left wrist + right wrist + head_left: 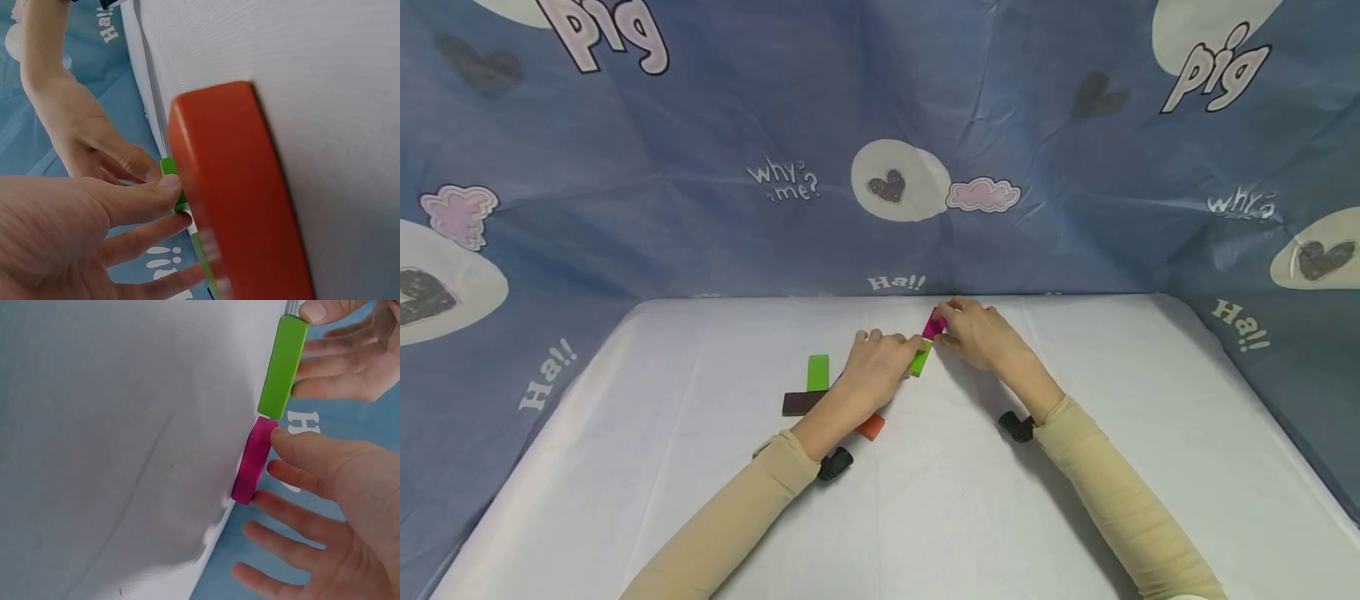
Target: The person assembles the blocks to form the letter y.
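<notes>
White cloth (pixel 962 508) lay beneath your work.
Your left hand (pixel 880 364) pinched the green block (pixel 283 369), your right hand (pixel 979 333) the pink block (pixel 255 461), apparently keeping them aligned.

Clockwise about the left hand (pixel 876 367): block A (pixel 931 327) at two o'clock, at the right hand's (pixel 981 333) nine o'clock; block B (pixel 921 362) at three, off A's seven-o'clock end; on the table (pixel 962 517), block C (pixel 871 427) at six, block D (pixel 800 404) at eight, block E (pixel 817 372) at nine, just behind D.

the pink block (pixel 255 460) looks smooth, the white tablecloth (pixel 962 508) matt.
</notes>
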Action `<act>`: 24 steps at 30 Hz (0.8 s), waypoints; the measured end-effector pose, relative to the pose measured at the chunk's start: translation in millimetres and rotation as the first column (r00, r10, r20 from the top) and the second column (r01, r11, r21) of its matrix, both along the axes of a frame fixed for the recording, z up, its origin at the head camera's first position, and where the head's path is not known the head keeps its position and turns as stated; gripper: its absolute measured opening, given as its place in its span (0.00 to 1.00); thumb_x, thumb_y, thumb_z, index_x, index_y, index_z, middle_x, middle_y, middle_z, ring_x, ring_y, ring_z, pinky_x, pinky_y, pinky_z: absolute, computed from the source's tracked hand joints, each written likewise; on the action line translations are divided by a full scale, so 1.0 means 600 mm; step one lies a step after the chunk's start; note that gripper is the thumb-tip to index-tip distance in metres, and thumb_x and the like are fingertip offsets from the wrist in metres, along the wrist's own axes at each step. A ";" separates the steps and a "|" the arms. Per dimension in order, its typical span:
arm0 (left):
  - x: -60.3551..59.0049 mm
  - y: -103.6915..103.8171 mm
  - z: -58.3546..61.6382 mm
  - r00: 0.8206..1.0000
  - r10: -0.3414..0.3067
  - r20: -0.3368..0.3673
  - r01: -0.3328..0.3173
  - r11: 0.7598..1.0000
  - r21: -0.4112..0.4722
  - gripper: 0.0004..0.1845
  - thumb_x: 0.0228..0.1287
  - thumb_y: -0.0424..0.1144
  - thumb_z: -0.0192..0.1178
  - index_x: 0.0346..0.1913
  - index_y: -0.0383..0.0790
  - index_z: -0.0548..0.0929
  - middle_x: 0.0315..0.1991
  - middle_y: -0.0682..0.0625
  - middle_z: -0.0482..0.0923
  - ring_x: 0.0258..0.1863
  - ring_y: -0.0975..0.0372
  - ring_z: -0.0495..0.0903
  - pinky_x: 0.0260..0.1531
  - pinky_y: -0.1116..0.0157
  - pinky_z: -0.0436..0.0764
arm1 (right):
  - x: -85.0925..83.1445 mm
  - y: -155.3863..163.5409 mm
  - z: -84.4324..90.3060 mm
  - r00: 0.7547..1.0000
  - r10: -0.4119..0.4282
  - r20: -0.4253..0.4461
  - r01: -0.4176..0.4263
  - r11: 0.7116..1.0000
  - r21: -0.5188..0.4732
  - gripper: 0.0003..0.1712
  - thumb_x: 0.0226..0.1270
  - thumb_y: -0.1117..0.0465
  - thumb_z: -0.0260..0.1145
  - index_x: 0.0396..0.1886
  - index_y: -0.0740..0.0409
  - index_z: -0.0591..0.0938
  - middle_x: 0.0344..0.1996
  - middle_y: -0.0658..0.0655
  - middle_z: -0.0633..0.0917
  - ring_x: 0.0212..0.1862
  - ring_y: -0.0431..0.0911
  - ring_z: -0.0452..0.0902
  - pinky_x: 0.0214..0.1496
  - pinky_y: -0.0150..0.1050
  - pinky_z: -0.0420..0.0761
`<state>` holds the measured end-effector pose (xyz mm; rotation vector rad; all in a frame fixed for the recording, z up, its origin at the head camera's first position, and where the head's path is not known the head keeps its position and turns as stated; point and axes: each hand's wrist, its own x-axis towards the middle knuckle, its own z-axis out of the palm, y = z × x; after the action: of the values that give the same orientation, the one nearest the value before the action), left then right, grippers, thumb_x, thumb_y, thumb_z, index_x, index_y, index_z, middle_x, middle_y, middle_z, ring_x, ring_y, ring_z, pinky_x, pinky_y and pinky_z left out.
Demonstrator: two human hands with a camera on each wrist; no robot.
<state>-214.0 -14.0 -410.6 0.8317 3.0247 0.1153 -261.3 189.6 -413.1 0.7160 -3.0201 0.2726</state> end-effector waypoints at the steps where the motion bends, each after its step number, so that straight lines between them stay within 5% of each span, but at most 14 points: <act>1: 0.000 0.001 0.000 1.000 -0.001 -0.003 0.001 1.000 0.000 0.20 0.75 0.45 0.68 0.66 0.52 0.81 0.50 0.49 0.91 0.39 0.51 0.83 0.46 0.53 0.78 | 0.000 0.000 -0.001 1.000 0.001 -0.001 -0.001 1.000 -0.001 0.15 0.76 0.56 0.73 0.57 0.53 0.84 0.63 0.62 0.85 0.63 0.60 0.86 0.62 0.67 0.84; 24: -0.008 0.010 -0.011 0.999 0.000 -0.042 0.001 1.000 0.015 0.17 0.81 0.39 0.61 0.67 0.53 0.83 0.46 0.50 0.92 0.38 0.51 0.85 0.43 0.53 0.79 | 0.003 0.002 0.003 0.998 0.061 0.031 -0.060 0.997 -0.039 0.13 0.77 0.53 0.72 0.55 0.52 0.85 0.64 0.62 0.84 0.63 0.59 0.86 0.64 0.69 0.83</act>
<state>-218.9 -8.1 -417.2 0.8467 3.0668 0.1225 -259.5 190.6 -411.5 0.8092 -3.0178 0.3459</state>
